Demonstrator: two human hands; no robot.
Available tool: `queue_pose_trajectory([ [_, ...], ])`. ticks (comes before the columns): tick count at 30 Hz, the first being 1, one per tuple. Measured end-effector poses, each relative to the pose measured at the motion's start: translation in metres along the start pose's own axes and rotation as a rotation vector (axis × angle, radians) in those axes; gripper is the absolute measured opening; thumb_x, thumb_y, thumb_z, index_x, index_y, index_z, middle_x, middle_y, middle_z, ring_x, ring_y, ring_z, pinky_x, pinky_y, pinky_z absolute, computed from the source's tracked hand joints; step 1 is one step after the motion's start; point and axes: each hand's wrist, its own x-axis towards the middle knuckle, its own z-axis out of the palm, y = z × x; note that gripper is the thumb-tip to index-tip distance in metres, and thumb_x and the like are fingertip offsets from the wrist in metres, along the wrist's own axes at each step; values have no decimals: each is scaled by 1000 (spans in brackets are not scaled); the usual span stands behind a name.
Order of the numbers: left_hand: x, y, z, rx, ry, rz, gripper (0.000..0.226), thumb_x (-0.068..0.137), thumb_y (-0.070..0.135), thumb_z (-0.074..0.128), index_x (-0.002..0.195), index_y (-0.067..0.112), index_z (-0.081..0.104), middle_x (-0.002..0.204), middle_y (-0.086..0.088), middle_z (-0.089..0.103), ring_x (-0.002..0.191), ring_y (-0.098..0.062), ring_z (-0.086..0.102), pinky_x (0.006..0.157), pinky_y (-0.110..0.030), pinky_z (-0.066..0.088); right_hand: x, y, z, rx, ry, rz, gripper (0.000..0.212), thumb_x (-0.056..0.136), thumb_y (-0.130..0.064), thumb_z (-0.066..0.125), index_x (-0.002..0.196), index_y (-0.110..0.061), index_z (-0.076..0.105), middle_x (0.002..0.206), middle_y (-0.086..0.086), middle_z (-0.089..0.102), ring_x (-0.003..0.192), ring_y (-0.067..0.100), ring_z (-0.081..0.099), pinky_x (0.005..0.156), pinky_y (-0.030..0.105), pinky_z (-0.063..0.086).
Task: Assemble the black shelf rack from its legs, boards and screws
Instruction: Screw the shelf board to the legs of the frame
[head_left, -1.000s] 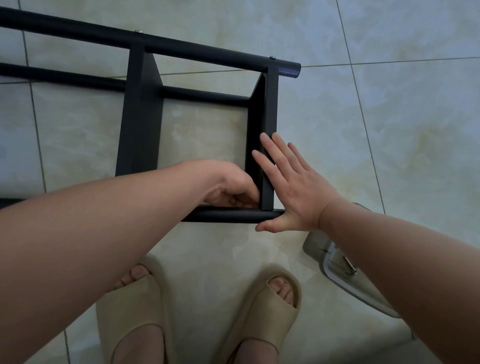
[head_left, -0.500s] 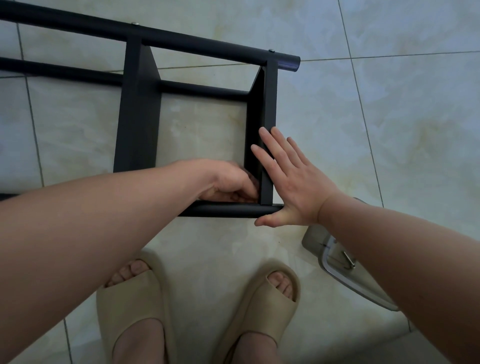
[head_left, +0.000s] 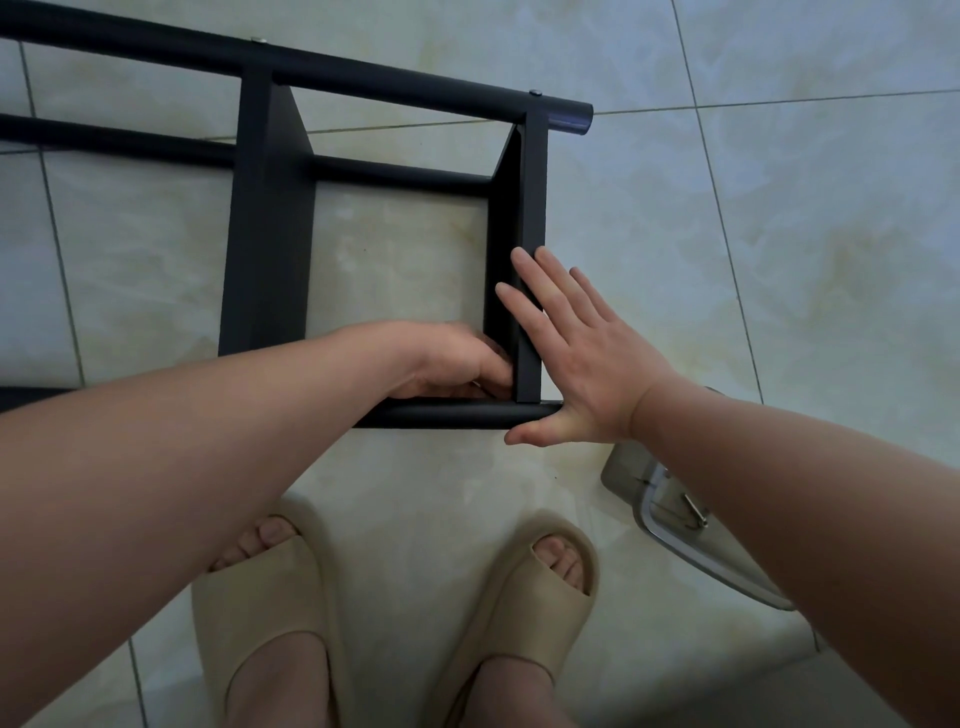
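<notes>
The black shelf rack lies on its side on the tiled floor, its far leg and near leg running left to right. An end board and a middle board span between them. My left hand is curled into the inside corner where the end board meets the near leg, pinching a small metal piece that is mostly hidden. My right hand presses flat, fingers straight, against the outer face of the end board, its thumb under the near leg's end.
A clear tray holding a loose screw sits on the floor at the right, partly under my right forearm. My feet in beige slippers stand just in front of the near leg.
My left hand's fingers have shifted slightly in the corner. My right hand stays flat on the end board and the rack has not moved.
</notes>
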Motion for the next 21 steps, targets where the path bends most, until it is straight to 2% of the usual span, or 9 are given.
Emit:
queue_pose_trajectory([
  [2, -1, 0, 1, 19, 22, 10, 9, 91, 3, 58, 93, 7, 67, 93, -15, 69, 85, -24, 67, 84, -34, 54, 0, 0, -1, -3, -5, 2, 125, 75, -94, 39, 161, -6, 14, 169, 18, 1, 156, 36, -2, 123, 59, 17],
  [5, 0, 1, 2, 33, 26, -1, 25, 91, 3, 57, 114, -6, 65, 111, -28, 68, 96, -29, 65, 102, -45, 49, 0, 1, -2, 2, -14, 4, 125, 75, -94, 39, 161, -7, 14, 169, 17, 0, 156, 35, -3, 123, 59, 16],
  [7, 1, 0, 2, 49, 28, 0, 32, 91, 3, 57, 119, -10, 62, 115, -27, 68, 96, -28, 66, 104, -47, 48, 0, 1, -2, 1, -20, 7, 126, 74, -94, 39, 161, -7, 14, 169, 17, 0, 156, 35, -3, 123, 59, 16],
  [11, 3, -2, 1, 59, 53, 5, 29, 90, 5, 58, 115, -7, 65, 102, -18, 71, 90, -22, 67, 100, -42, 51, 0, 0, -2, 3, -16, 7, 125, 74, -94, 39, 161, -7, 14, 169, 17, 0, 156, 35, -3, 123, 60, 16],
  [13, 5, -3, 1, 52, 58, 7, 20, 88, 5, 59, 103, 0, 71, 90, -10, 73, 85, -20, 68, 94, -37, 53, 0, 0, -2, 2, -9, 3, 125, 74, -93, 39, 161, -6, 15, 169, 18, 1, 156, 36, -2, 123, 60, 16],
  [16, 7, -3, 2, 41, 73, 0, 14, 85, 3, 61, 78, 12, 68, 68, -2, 68, 69, -19, 64, 72, -29, 52, 0, 0, -1, -4, -7, 2, 125, 74, -93, 39, 161, -6, 15, 169, 19, 1, 156, 37, -2, 123, 61, 15],
  [18, 7, -4, 2, 45, 91, -3, 13, 82, 2, 63, 75, 12, 65, 63, -3, 65, 61, -17, 62, 60, -22, 48, 0, 0, -1, -8, -4, 1, 125, 74, -93, 38, 161, -6, 15, 169, 19, 2, 156, 37, -1, 123, 60, 15],
  [20, 6, -5, 2, 29, 90, 5, 8, 79, 2, 65, 84, 8, 66, 72, -10, 63, 68, -21, 60, 67, -25, 48, 0, 0, -1, -7, -3, 0, 125, 74, -93, 38, 160, -5, 15, 168, 19, 2, 156, 37, -1, 123, 60, 15],
  [21, 6, -5, 2, 18, 85, 11, 14, 77, 2, 65, 91, 8, 66, 79, -14, 61, 75, -24, 59, 73, -30, 46, 0, 0, -1, -5, -1, -1, 125, 74, -93, 38, 160, -5, 16, 168, 20, 3, 156, 37, -1, 123, 60, 15],
])
